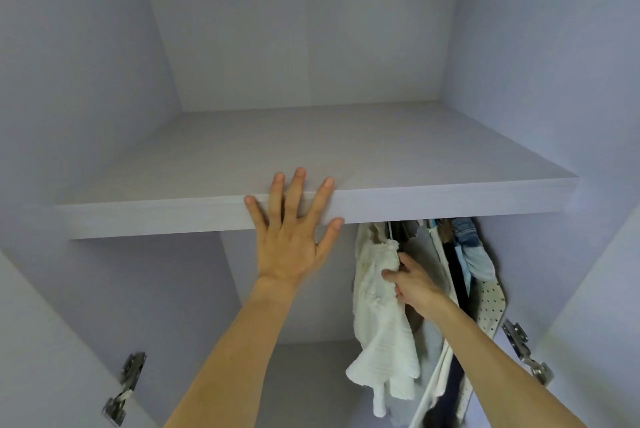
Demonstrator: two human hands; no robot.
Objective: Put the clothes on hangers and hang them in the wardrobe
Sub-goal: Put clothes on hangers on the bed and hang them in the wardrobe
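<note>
I look into an open pale-lilac wardrobe. My left hand [292, 230] lies flat with spread fingers against the front edge of the wardrobe shelf [450, 200]. Below the shelf, my right hand [412, 284] grips a white ribbed garment [381, 330] near its top, where it hangs under the shelf. Its hanger hook is a thin wire just above my hand; the rail is hidden by the shelf. To the right hang several other clothes: a pale grey piece, a denim garment [465, 237] and a white dotted garment [491, 303].
The lower left part of the wardrobe [173, 289] holds no clothes. Metal door hinges sit at the lower left [126, 386] and lower right [526, 351]. The top of the shelf is bare.
</note>
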